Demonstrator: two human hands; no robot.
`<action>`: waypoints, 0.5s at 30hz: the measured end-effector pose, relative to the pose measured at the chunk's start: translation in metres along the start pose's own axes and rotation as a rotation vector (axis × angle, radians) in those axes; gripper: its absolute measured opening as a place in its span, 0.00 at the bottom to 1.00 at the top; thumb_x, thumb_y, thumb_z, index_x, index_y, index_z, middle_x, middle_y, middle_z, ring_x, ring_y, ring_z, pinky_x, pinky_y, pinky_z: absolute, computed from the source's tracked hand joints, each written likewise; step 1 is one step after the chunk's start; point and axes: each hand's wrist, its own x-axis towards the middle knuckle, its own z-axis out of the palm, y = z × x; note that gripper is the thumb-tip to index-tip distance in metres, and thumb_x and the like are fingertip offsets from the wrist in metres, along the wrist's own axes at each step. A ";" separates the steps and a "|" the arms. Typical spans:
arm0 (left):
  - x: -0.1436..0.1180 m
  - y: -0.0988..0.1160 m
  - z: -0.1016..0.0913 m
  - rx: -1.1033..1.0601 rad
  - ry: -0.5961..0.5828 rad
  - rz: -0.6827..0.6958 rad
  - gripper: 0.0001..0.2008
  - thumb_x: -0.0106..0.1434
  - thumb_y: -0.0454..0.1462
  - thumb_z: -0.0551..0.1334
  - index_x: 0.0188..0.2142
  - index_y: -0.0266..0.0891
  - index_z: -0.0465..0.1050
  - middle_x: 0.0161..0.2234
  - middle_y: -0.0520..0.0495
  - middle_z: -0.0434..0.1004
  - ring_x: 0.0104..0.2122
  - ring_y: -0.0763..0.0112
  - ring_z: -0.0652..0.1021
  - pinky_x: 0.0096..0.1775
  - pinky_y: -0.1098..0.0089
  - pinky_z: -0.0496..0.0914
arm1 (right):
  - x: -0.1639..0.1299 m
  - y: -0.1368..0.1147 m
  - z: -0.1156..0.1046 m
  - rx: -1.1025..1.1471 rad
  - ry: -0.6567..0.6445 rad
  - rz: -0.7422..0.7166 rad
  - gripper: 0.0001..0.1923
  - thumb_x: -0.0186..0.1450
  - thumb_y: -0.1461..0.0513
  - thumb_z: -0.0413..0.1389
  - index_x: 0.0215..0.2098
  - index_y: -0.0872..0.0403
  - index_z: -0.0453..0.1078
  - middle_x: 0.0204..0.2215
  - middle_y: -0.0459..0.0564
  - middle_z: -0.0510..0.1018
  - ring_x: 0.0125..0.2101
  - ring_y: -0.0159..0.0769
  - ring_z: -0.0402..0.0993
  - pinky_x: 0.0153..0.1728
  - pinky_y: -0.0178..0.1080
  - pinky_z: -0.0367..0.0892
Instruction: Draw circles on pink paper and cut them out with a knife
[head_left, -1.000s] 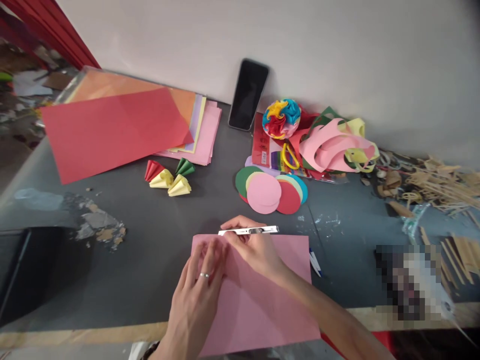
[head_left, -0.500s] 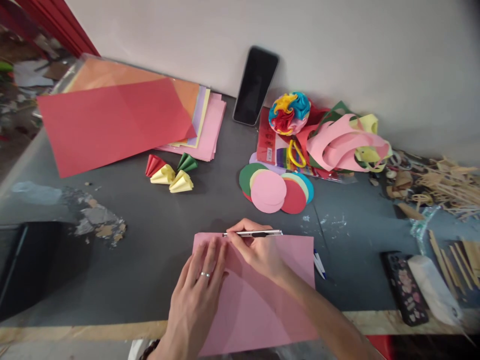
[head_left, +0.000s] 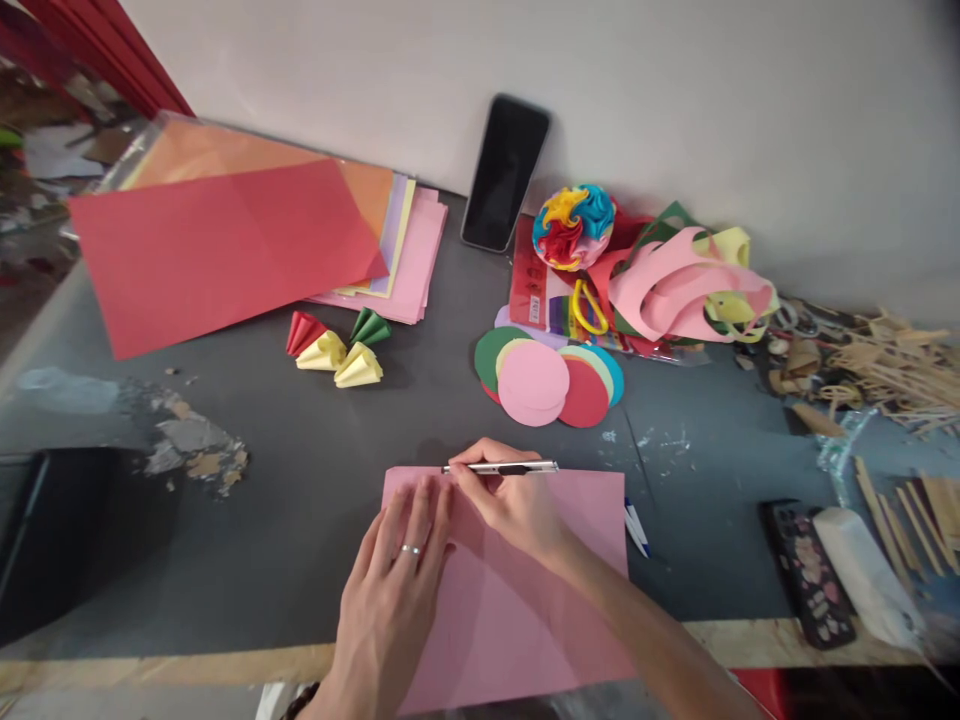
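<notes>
Pink sheet (head_left: 540, 600): near edge cut by frame, part hidden under both hands. Pen (head_left: 636, 528): mostly hidden beneath sheet.

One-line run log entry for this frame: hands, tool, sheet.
left hand: flat on pink sheet | right hand: holds slim metal cutter along sheet's far edge | nearby: paper circles, folded cones

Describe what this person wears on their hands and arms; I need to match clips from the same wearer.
The left hand wears a thin silver ring on one finger and a dark beaded bracelet at the wrist, partly cut off by the frame edge. The right hand shows no ring. Both forearms are bare, with no sleeves in view.
</notes>
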 end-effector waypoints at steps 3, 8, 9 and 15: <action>0.000 0.000 -0.001 -0.002 0.008 -0.003 0.34 0.66 0.26 0.54 0.71 0.34 0.54 0.68 0.44 0.69 0.64 0.56 0.72 0.59 0.57 0.73 | -0.001 0.000 0.000 -0.011 0.005 -0.002 0.09 0.71 0.56 0.57 0.36 0.49 0.76 0.28 0.45 0.82 0.26 0.32 0.74 0.28 0.35 0.67; 0.003 -0.001 -0.002 -0.024 0.025 -0.011 0.32 0.66 0.26 0.54 0.69 0.34 0.58 0.67 0.46 0.71 0.63 0.58 0.73 0.58 0.59 0.73 | -0.002 0.000 0.001 -0.058 0.017 -0.031 0.07 0.71 0.57 0.57 0.36 0.47 0.75 0.28 0.46 0.81 0.28 0.34 0.74 0.30 0.37 0.67; 0.003 -0.001 -0.002 -0.022 0.023 -0.019 0.32 0.66 0.26 0.54 0.69 0.34 0.58 0.67 0.46 0.71 0.62 0.59 0.74 0.58 0.60 0.72 | -0.002 0.000 0.001 -0.066 0.023 -0.037 0.07 0.71 0.57 0.57 0.36 0.47 0.76 0.28 0.45 0.80 0.28 0.33 0.74 0.30 0.37 0.67; 0.003 -0.002 -0.003 -0.032 0.029 -0.026 0.29 0.69 0.29 0.55 0.68 0.31 0.59 0.66 0.45 0.72 0.61 0.58 0.74 0.57 0.60 0.73 | -0.006 0.003 -0.002 -0.072 0.045 -0.032 0.08 0.71 0.57 0.58 0.36 0.50 0.76 0.28 0.43 0.79 0.27 0.31 0.73 0.31 0.35 0.65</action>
